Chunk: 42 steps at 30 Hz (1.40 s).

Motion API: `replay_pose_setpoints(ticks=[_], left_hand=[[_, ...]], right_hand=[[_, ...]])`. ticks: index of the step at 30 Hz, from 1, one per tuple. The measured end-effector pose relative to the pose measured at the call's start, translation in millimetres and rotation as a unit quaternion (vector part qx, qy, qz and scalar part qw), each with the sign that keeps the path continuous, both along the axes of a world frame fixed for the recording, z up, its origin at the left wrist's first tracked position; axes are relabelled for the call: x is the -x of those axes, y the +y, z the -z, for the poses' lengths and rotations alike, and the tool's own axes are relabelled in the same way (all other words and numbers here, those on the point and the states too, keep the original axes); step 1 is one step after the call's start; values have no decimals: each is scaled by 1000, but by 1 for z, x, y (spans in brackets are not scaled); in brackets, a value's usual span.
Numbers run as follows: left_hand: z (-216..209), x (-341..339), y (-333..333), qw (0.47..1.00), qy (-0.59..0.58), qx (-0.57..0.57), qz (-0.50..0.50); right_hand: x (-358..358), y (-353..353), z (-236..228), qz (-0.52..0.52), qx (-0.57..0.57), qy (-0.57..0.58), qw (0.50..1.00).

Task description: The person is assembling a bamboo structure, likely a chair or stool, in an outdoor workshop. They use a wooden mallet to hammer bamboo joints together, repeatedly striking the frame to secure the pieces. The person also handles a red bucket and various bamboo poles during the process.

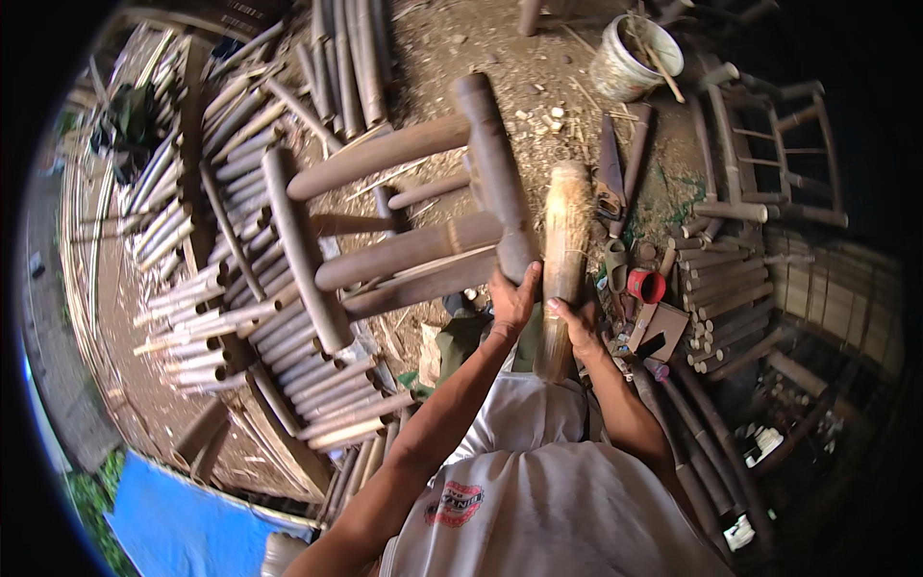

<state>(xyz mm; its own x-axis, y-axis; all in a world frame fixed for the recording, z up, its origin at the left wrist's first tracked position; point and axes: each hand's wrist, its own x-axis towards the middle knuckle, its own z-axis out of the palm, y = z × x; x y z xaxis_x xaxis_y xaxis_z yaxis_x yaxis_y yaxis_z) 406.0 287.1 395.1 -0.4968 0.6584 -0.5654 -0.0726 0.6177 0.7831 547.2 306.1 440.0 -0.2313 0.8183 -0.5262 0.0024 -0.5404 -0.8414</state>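
Note:
My left hand (515, 300) is closed around the near end of a post on a brown bamboo frame (411, 245). The frame stretches off to the left, its two posts joined by several round rungs. In my right hand (578, 327) is a thick bamboo mallet (565, 236), gripped at its lower part with the thumb across it. The mallet's far end is pale and frayed. It stands close beside the frame's post, and I cannot tell whether the two touch. My right fingers are partly hidden behind the mallet.
Stacked bamboo poles (317, 380) fill the left side. Beyond the mallet lie a handsaw (610, 168) and a white bucket (630, 60) on a chip-strewn floor. To the right are a red cup (646, 285), a cut-bamboo pile (726, 288) and another bamboo frame (769, 154).

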Motion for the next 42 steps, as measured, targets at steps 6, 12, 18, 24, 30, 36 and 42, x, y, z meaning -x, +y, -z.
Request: replay_pose_setpoints(ticks=[6,12,18,24,30,36,42], left_hand=[[8,-49,50,993,81,-60,-60],[2,-100,104,982,168,-22,-89],[13,-130,129,977,198,8,-84],[24,-144,145,974,213,1,-77],[12,-130,138,969,241,45,-22],[-21,-107,125,965,237,110,-4],[24,-63,63,821,393,153,384]], right_hand=[[-72,42,70,27,-47,-268,962],[-117,91,95,-92,-11,-145,985],[-144,119,104,-95,46,-164,981],[-155,153,112,-141,131,-150,970],[-170,142,113,-122,7,-113,986],[-173,203,10,-188,-305,-92,929],[-93,235,-15,-416,-530,-80,735]])
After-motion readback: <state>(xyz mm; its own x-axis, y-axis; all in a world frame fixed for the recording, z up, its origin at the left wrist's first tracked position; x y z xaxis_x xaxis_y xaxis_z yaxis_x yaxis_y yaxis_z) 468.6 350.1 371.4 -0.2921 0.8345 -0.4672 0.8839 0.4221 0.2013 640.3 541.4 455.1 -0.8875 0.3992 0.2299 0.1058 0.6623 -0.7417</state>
